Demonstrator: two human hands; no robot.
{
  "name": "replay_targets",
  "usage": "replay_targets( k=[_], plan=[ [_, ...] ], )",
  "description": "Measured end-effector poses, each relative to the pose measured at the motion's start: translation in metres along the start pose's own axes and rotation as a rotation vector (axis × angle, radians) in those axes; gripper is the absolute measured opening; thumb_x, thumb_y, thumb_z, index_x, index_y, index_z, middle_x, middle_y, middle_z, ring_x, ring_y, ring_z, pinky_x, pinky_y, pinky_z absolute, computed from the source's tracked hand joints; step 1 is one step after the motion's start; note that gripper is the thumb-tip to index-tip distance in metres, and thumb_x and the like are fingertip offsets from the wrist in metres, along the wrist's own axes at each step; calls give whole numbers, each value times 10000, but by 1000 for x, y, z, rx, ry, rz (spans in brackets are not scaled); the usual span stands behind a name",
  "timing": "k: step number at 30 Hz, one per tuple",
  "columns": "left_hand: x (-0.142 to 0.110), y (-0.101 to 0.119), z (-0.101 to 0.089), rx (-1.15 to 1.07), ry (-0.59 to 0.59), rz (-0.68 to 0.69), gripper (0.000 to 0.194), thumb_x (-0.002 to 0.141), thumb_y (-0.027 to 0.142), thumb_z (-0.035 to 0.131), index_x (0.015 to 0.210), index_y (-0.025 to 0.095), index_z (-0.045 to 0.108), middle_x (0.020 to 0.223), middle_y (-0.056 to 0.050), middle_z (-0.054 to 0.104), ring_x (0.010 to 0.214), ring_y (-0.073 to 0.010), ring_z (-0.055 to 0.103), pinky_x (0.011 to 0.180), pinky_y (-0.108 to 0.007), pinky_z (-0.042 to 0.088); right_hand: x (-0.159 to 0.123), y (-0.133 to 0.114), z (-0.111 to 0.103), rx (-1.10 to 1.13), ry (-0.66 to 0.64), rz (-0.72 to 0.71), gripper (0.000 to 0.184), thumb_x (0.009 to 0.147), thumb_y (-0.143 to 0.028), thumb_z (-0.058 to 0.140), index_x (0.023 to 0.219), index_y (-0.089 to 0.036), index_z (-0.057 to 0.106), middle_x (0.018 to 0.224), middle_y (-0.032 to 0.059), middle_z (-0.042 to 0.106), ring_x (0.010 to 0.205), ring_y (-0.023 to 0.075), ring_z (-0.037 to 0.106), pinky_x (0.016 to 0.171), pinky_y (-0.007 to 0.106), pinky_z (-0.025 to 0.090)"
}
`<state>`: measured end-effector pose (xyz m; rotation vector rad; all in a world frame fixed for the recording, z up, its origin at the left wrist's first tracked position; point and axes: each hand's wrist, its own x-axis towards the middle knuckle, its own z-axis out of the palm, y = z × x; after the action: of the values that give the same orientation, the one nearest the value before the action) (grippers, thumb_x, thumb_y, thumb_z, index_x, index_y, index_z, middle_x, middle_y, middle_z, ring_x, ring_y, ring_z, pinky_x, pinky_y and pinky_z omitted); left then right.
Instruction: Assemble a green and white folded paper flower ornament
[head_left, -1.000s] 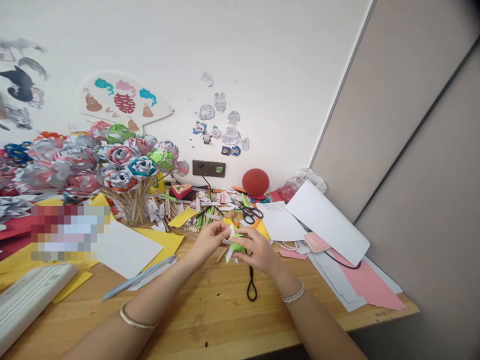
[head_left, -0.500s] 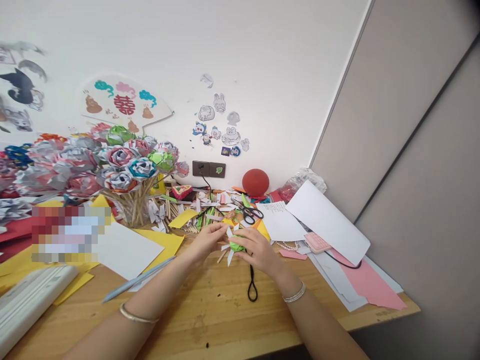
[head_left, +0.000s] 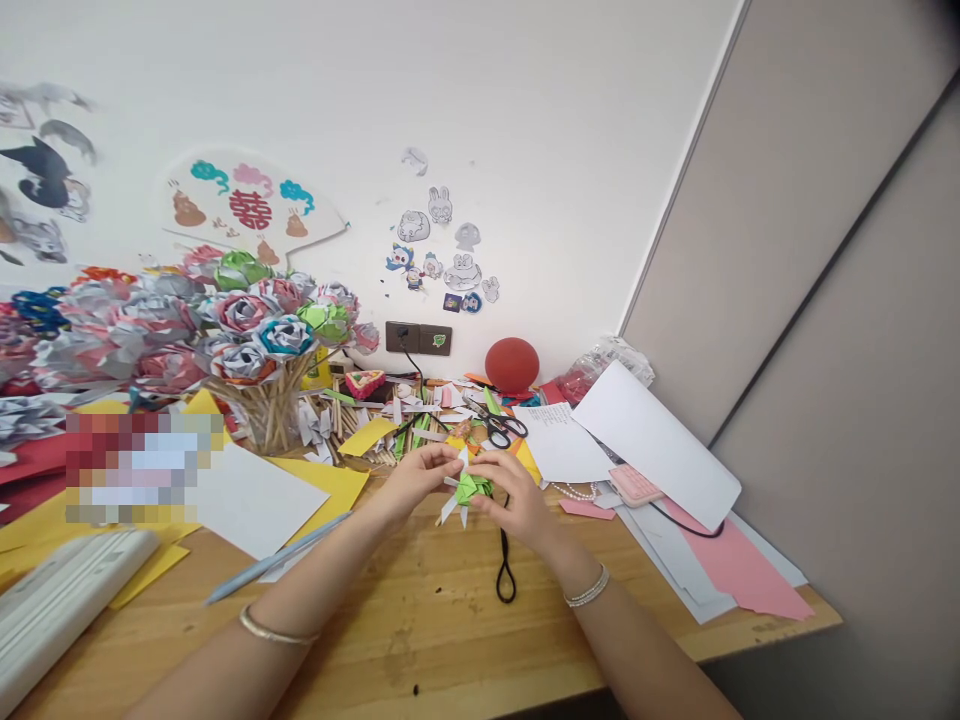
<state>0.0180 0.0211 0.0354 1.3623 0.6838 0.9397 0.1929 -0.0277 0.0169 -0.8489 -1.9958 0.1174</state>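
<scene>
A green paper flower (head_left: 471, 489) with white pointed strips sticking out sits between my two hands, just above the wooden table. My right hand (head_left: 516, 498) curves around its right side, fingers over the top and thumb below. On the left, the closed fingertips of my left hand (head_left: 422, 482) meet one of the white strips. The strip's tip is partly hidden by those fingers. Black-handled scissors (head_left: 504, 430) lie just beyond my hands. A black cord loop (head_left: 505, 580) hangs down the tabletop below my right hand.
Many folded paper flowers on sticks (head_left: 244, 315) stand at the left. Behind my hands lie paper scraps and sticks (head_left: 405, 420) and a red rounded object (head_left: 512, 366). White sheets (head_left: 652, 440) and a pink calculator-like item (head_left: 636, 484) are at the right, a blue pen-shaped object (head_left: 277, 560) at the left.
The green flower has turned between my hands, so its white strips point differently and more of its green shows. My right fingers have shifted slightly; both arms stay nearly in place.
</scene>
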Motion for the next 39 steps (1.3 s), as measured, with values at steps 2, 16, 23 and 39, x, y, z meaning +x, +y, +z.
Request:
replay_targets(
  k=[2,16,23,39],
  plan=[
    [0,-1,1,39,15,33,259,606,357,720,696,150,594,656,19,582,594,-107,551,590,-234,474,0,0,2,-42,-29,-24,288,827,-320,540,1103,-241,562,1061,68,550,1009,202,500,880,362,412],
    [0,-3,3,223,41,206,188,695,331,633,713,155,570,643,19,553,616,-121,510,589,-227,413,4,-3,1,-42,5,-76,299,796,-338,578,1072,-223,574,1017,76,628,955,208,554,869,394,412],
    [-1,-4,2,358,89,336,135,745,308,575,736,173,565,691,9,550,656,-133,521,632,-237,434,5,-4,-2,-51,43,-121,191,819,-244,540,996,-238,614,1005,57,645,938,195,568,864,390,406],
    [-8,4,10,169,115,236,369,739,504,548,865,162,612,899,-68,610,840,-204,580,731,-315,487,4,0,2,41,79,96,281,785,-291,602,1059,-237,572,1063,68,570,1032,201,512,901,355,407]
  ],
)
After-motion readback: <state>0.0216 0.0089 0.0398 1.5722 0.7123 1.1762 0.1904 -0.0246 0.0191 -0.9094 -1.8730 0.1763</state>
